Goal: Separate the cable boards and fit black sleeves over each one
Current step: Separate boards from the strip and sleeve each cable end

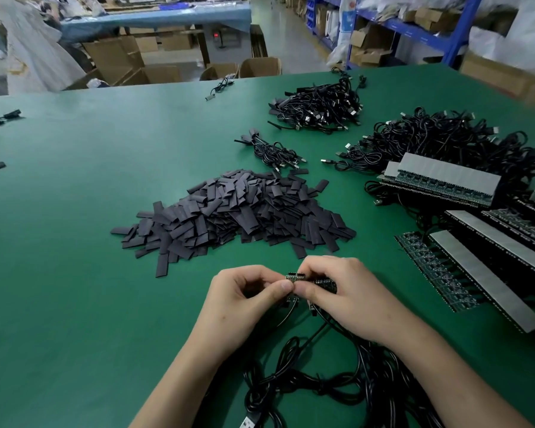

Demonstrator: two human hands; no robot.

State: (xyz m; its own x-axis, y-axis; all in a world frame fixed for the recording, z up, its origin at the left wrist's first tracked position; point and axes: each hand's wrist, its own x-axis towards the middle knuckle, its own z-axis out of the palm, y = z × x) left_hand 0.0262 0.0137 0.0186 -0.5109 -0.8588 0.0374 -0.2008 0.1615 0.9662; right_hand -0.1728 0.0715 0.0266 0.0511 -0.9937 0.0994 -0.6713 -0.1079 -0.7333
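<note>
**Between left hand (244, 299) and right hand (343, 291)**

There, both hands pinch a short strip of small green cable boards (317, 282). Its thin black cables (322, 375) trail beneath the right wrist; a heap of flat black sleeves (238, 211) lies beyond the knuckles.

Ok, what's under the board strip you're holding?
Black cables hang from the board strip and coil on the green mat. Fingers of the left hand and right hand cover most of the strip, so its joints are hidden.
</note>
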